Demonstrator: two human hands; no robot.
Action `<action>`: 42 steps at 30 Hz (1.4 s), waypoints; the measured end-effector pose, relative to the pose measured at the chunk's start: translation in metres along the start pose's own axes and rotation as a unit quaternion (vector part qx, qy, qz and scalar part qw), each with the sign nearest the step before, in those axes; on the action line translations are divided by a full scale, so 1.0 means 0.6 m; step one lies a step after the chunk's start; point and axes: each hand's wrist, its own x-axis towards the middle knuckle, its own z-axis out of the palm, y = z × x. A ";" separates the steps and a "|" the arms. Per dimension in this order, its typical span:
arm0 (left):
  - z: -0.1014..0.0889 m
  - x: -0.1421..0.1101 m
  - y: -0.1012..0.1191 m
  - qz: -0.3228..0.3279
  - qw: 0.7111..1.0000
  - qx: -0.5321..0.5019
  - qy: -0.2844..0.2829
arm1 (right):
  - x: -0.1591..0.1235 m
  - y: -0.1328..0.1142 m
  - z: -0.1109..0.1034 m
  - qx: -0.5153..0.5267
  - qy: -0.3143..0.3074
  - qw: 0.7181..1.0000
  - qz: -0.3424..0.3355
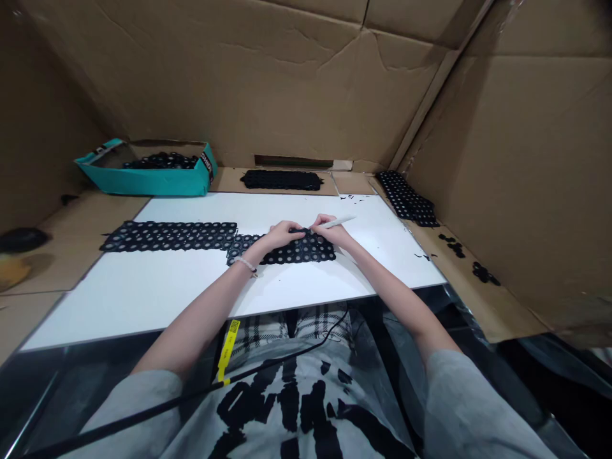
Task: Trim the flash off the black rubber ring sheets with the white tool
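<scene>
Two black sheets of joined rings lie on the white board, the left sheet (pixel 176 236) overlapping or meeting the right sheet (pixel 306 254) near the middle. My left hand (pixel 282 236) rests over the right sheet, its fingers closed at the sheet's far edge. In my right hand (pixel 332 233) is a slim white pen-like tool (pixel 338 222), its tip end pointing at the same edge, close to my left fingertips. The tool's tip and the small parts under my fingers are too small or hidden to make out.
A teal box (pixel 153 182) of black ring pieces stands at the back left. Behind the white board (pixel 167 293) lies a stack of black sheets (pixel 282 180); another black sheet (pixel 406 199) lies at right, near loose black pieces (pixel 485 273). Cardboard walls (pixel 306 95) enclose the table.
</scene>
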 end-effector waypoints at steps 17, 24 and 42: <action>-0.021 -0.008 0.016 0.008 0.997 0.040 -0.060 | -0.004 -0.006 0.009 -0.026 0.009 0.999 -0.027; -0.015 -0.008 0.017 0.006 0.997 0.042 -0.067 | -0.007 -0.009 0.000 -0.048 -0.046 0.998 -0.002; -0.010 -0.018 0.027 -0.061 0.997 -0.026 -0.035 | -0.004 -0.004 0.007 -0.018 -0.033 0.999 0.003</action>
